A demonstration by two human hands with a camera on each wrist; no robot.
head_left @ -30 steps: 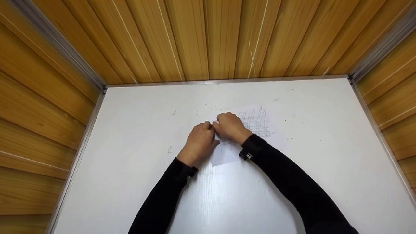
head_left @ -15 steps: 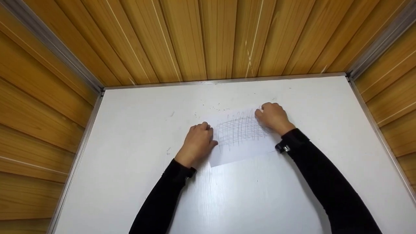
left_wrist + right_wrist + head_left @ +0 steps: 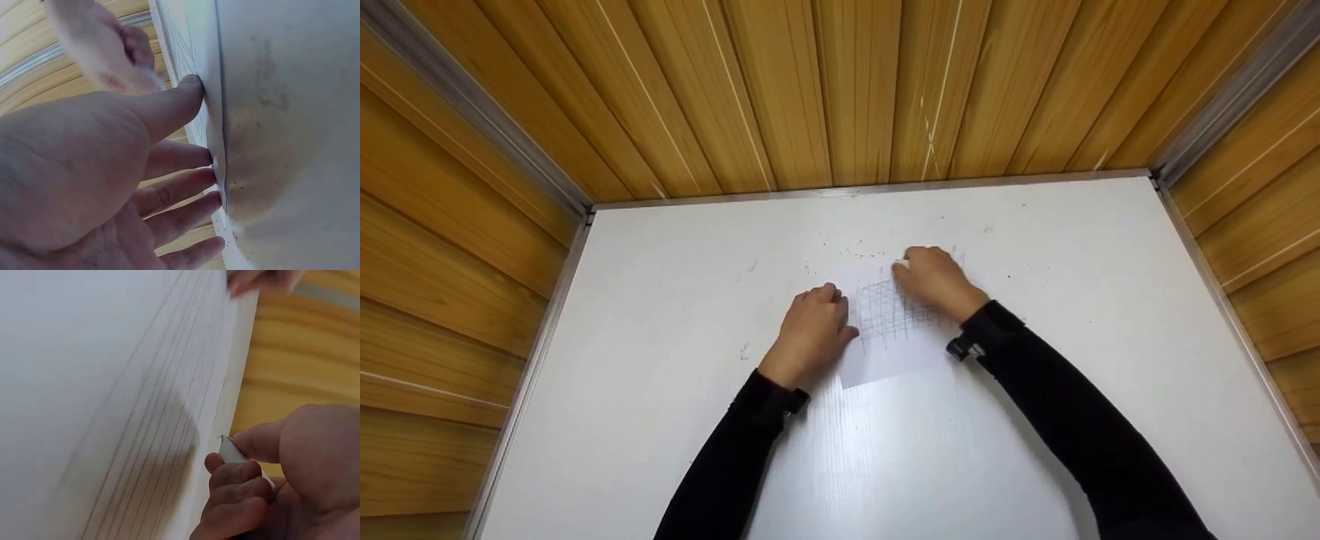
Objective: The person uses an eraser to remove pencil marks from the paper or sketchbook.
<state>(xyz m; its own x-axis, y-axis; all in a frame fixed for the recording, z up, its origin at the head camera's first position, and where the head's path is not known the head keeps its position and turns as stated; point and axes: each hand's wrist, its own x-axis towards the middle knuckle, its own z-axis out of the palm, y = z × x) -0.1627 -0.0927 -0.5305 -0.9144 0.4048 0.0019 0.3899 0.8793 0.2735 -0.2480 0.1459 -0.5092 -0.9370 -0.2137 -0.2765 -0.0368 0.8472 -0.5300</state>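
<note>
A white sheet of paper (image 3: 877,367) lies on the table, covered with a grid of grey pencil lines (image 3: 879,307). Along its left edge rests my left hand (image 3: 810,330), thumb and extended fingertips pressing it down, as the left wrist view (image 3: 185,163) also shows. My right hand (image 3: 937,281) is over the upper middle of the sheet. Between its thumb and curled fingers it pinches a white eraser (image 3: 229,451), with a small shred clinging to the tip. The hand covers the right part of the pencil lines in the head view.
The white table (image 3: 660,420) carries scattered dark crumbs (image 3: 861,243) beyond the paper and a few smudges at the left. Wood-patterned panels (image 3: 855,90) with metal edging stand along the back and both sides.
My right hand went from beside the left hand out to the sheet's right side, then came partway back left with the eraser. The left hand stays on the paper's left edge.
</note>
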